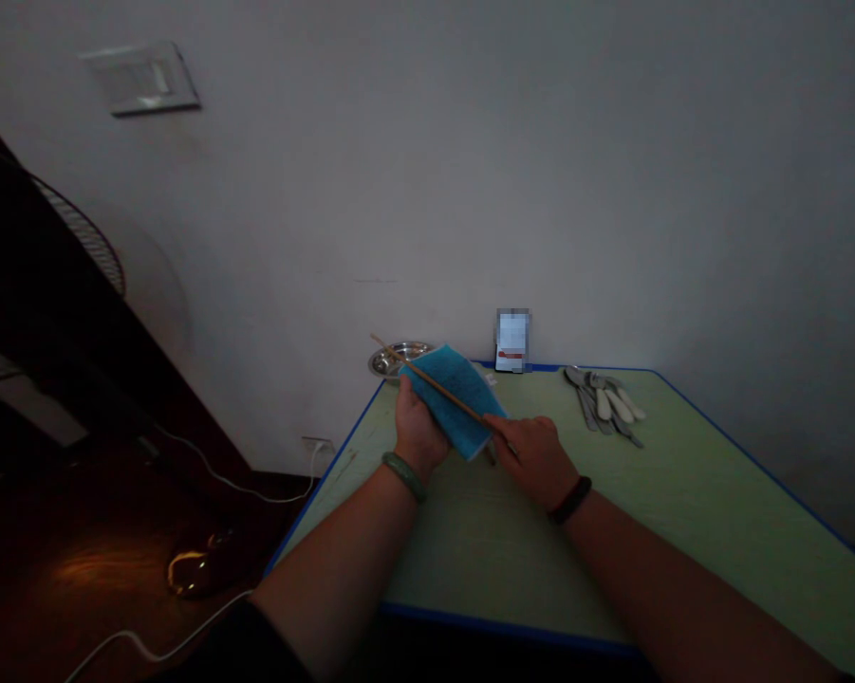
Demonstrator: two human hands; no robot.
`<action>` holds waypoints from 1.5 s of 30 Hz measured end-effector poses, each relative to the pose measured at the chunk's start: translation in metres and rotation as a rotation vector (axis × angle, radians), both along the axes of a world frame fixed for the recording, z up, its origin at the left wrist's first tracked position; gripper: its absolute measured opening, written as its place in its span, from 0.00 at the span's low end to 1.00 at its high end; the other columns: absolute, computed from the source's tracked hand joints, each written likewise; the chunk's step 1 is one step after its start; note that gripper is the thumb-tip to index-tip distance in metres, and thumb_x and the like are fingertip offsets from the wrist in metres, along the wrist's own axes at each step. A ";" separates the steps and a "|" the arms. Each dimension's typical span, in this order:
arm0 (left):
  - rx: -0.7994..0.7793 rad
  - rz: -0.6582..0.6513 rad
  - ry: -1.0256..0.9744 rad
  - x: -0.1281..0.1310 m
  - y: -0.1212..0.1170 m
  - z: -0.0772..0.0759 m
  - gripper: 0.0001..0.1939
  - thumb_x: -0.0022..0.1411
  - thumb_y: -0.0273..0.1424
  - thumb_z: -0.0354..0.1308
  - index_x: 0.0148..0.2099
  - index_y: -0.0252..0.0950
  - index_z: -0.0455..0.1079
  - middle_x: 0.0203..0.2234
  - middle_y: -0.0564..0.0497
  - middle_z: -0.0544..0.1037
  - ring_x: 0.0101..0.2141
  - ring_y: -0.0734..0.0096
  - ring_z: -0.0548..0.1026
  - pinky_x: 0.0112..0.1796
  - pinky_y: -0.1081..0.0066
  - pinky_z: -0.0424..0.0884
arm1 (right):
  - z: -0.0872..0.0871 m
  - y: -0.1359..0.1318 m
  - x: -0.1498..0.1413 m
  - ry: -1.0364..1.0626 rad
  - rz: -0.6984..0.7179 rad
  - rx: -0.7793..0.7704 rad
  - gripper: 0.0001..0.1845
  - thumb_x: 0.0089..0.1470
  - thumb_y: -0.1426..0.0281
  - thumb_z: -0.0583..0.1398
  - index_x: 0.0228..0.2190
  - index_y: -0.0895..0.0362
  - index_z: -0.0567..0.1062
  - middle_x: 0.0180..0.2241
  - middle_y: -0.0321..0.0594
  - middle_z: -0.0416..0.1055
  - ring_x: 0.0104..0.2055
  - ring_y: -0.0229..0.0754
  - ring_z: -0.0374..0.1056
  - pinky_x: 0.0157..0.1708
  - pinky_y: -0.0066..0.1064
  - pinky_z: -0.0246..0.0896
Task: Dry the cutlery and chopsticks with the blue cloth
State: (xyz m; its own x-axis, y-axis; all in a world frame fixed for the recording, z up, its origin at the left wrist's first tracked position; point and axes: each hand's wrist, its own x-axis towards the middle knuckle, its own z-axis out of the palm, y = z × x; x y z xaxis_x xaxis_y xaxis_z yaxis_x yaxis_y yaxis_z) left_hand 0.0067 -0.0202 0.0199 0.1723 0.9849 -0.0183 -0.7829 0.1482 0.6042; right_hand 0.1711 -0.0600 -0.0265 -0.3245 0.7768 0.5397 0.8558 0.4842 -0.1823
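Quick look at my setup: a plain white wall (427, 161) fills most of the view, with a wall plate (140, 78) high up on the left. The table (470, 541) has a pale green top and blue edging, and it's pushed into the corner. Off to the left there's a dark floor (92, 569), a standing fan (92, 247) in the shadows, and a white cable (256, 493) running from a wall outlet (318, 446).

Over the far left part of the table, my left hand (418, 427) is clenched around a blue cloth (452, 403), gripping it from below and holding it up at a slant. My right hand (533, 457) has a firm pinch on a thin wooden stick (434, 379), maybe a chopstick, which lies diagonally across the cloth's face, with its tip poking past the far edge.

Just behind the cloth, a steel dish (391, 359) sits at the table's far left corner. Farther right, a small card (512, 340) stands upright against the wall, too blurred to read, and a bunch of spoons and other cutlery (604, 403) lies on the tabletop. I've got a green bangle (402, 476) on my left wrist and a black band (570, 500) on my right.
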 end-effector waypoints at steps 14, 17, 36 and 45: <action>0.004 0.014 -0.008 0.001 0.000 0.001 0.37 0.65 0.54 0.39 0.55 0.30 0.71 0.44 0.38 0.80 0.51 0.47 0.74 0.54 0.50 0.66 | -0.002 0.000 -0.001 0.019 0.039 0.017 0.19 0.57 0.74 0.57 0.49 0.54 0.76 0.35 0.42 0.79 0.39 0.44 0.71 0.43 0.37 0.49; 0.002 0.015 -0.011 0.002 -0.001 0.001 0.37 0.65 0.54 0.39 0.55 0.30 0.71 0.44 0.37 0.80 0.51 0.46 0.74 0.55 0.49 0.64 | -0.002 0.000 -0.002 0.023 0.042 0.027 0.19 0.56 0.75 0.57 0.49 0.54 0.77 0.35 0.43 0.79 0.39 0.44 0.71 0.43 0.37 0.49; -0.015 -0.013 0.013 0.001 0.002 0.000 0.36 0.65 0.54 0.39 0.54 0.30 0.71 0.43 0.39 0.81 0.50 0.48 0.75 0.55 0.49 0.64 | -0.004 0.000 -0.001 0.060 0.073 0.017 0.17 0.56 0.73 0.57 0.46 0.54 0.78 0.35 0.43 0.80 0.38 0.44 0.72 0.43 0.38 0.48; 0.027 -0.002 -0.021 -0.001 0.008 -0.006 0.35 0.63 0.55 0.42 0.56 0.34 0.71 0.46 0.40 0.80 0.53 0.47 0.73 0.55 0.48 0.64 | -0.005 0.000 0.000 0.088 0.082 -0.005 0.16 0.55 0.73 0.58 0.44 0.53 0.79 0.37 0.41 0.80 0.38 0.43 0.72 0.44 0.37 0.49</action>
State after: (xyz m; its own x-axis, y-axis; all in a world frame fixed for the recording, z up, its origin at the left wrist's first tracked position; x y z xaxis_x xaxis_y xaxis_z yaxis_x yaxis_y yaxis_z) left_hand 0.0055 -0.0126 0.0139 0.1747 0.9845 0.0121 -0.7948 0.1338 0.5919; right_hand 0.1713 -0.0596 -0.0320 -0.3386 0.7523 0.5652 0.7940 0.5508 -0.2574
